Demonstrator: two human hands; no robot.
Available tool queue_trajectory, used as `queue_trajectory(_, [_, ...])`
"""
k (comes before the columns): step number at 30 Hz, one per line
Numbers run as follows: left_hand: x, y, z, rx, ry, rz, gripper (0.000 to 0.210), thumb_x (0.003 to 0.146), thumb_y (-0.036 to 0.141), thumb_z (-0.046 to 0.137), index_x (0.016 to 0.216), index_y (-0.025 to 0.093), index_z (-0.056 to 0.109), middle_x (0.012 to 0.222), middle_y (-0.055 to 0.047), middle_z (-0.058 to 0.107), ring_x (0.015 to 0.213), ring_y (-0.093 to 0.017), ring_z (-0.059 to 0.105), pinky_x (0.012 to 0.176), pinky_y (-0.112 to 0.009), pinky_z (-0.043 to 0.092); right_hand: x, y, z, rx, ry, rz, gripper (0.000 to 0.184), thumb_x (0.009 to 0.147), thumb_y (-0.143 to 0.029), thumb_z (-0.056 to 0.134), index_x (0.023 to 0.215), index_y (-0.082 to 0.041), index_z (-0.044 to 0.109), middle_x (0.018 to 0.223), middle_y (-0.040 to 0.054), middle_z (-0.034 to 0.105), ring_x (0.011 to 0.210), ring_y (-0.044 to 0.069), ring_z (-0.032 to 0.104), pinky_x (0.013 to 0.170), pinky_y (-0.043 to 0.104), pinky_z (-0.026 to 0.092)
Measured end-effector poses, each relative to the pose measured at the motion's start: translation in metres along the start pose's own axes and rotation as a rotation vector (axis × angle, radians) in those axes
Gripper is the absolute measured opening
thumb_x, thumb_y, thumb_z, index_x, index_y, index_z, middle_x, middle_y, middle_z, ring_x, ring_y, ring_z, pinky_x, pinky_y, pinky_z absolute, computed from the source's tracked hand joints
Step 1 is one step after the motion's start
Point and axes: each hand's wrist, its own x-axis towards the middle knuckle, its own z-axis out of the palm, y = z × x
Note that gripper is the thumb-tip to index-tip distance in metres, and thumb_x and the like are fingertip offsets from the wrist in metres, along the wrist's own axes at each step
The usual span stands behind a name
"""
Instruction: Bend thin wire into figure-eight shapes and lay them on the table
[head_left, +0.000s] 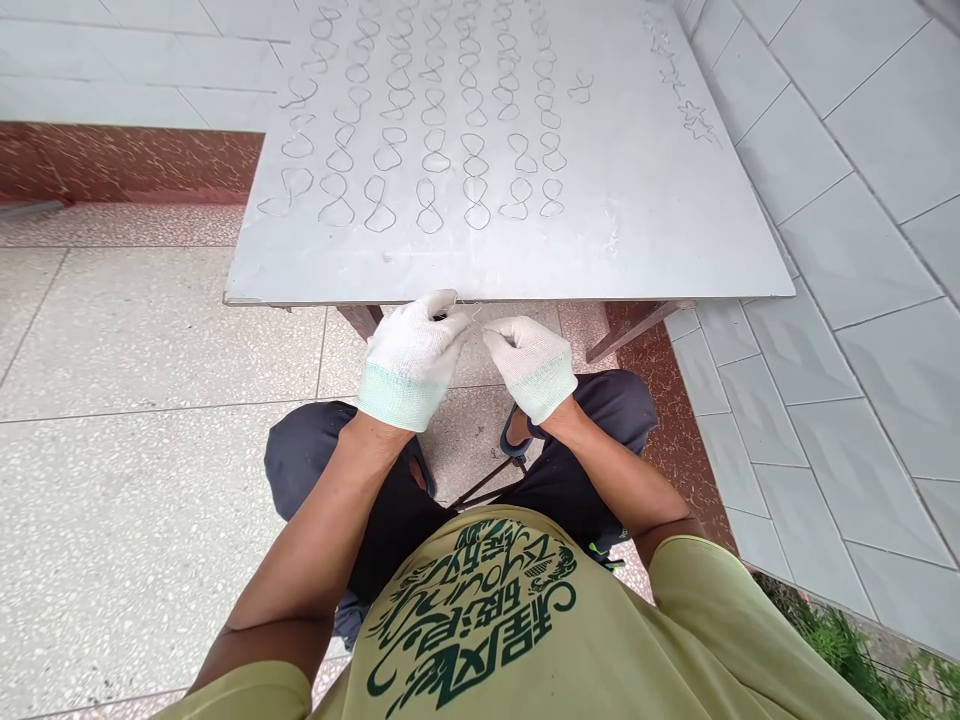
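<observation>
Speckled floor (150, 330) at left, pale surface (675, 240) ahead, tiled wall (862, 250) at right.
Rows of figure-eight wire loops (476, 178) cover the surface's left and middle; at its near edge, the gloved left hand (409, 345), fingers pinched narrow, and the right hand (529, 358), likewise, hold a thin wire (475, 312) between them; steadying one side while shaping gently with the other should work best; star-shaped wires (696, 120) lie farther right.
</observation>
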Motion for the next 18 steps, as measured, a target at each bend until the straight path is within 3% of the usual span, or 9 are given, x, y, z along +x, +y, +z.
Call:
queue_trajectory(6, [-0.002, -0.002, 0.001, -0.087, 0.041, -0.014, 0.040, 0.109, 0.026, 0.050, 0.101, 0.019, 0.088, 0.121, -0.014, 0.083, 0.109, -0.030, 0.077, 0.100, -0.043, 0.060, -0.002, -0.001, 0.004, -0.021, -0.005, 0.002, 0.032, 0.107, -0.045, 0.061, 0.087, -0.027, 0.079, 0.097, 0.0008, 0.081, 0.104, 0.026, 0.078, 0.098, 0.040, 0.061])
queue_trajectory(12, [-0.006, 0.000, 0.014, -0.175, 0.159, -0.084, 0.038, 0.107, 0.027, 0.053, 0.108, 0.018, 0.090, 0.144, -0.013, 0.080, 0.125, -0.032, 0.077, 0.112, -0.047, 0.060, -0.002, -0.002, 0.006, -0.008, -0.011, -0.003, 0.029, 0.106, -0.044, 0.062, 0.088, -0.028, 0.079, 0.101, 0.0001, 0.083, 0.108, 0.026, 0.079, 0.101, 0.040, 0.061])
queue_trajectory(18, [-0.007, 0.003, 0.017, -0.200, 0.189, -0.126, 0.037, 0.103, 0.026, 0.056, 0.107, 0.017, 0.091, 0.144, -0.014, 0.081, 0.128, -0.033, 0.078, 0.113, -0.047, 0.062, -0.003, 0.001, 0.011, 0.056, 0.023, 0.071, 0.023, 0.104, -0.044, 0.065, 0.097, -0.028, 0.080, 0.099, -0.0017, 0.082, 0.100, 0.023, 0.078, 0.099, 0.037, 0.062])
